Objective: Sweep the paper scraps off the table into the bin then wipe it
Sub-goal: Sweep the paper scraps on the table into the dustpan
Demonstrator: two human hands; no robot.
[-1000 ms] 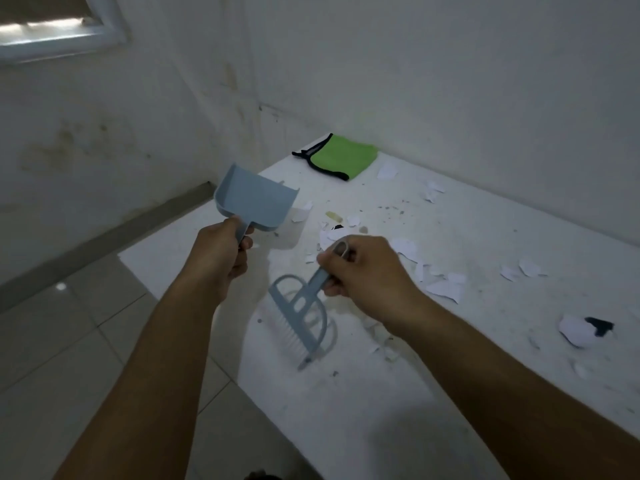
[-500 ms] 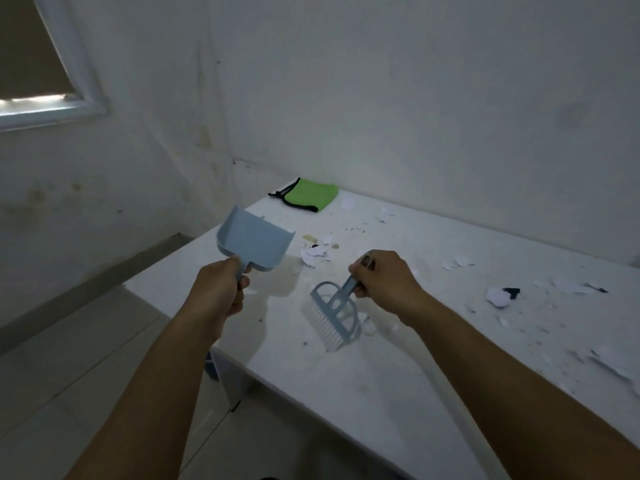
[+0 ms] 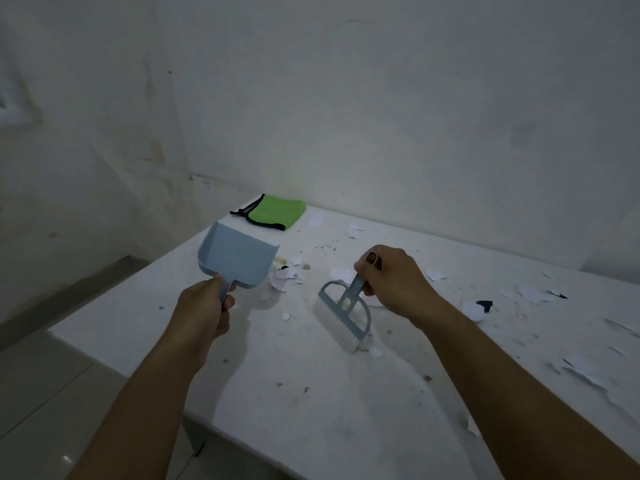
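Observation:
My left hand (image 3: 204, 310) grips the handle of a light blue dustpan (image 3: 235, 259), held above the table's left part. My right hand (image 3: 394, 282) grips the handle of a small blue brush (image 3: 346, 315), whose white bristles touch the white table (image 3: 311, 393). Torn paper scraps (image 3: 287, 273) lie in a small heap between pan and brush, and more paper scraps (image 3: 533, 294) are scattered to the right. A green cloth (image 3: 277, 211) with black trim lies at the table's far left corner by the wall. No bin is in view.
White walls close off the table's far side and the left. The table's near edge runs diagonally to its left corner, with grey tiled floor (image 3: 52, 393) below. A black scrap (image 3: 485, 304) lies among the paper on the right.
The view has lifted and pulled back, showing more wall and table. The brush has turned from lying flat near the front edge to bristles down on the table. The dustpan stays held up at left.

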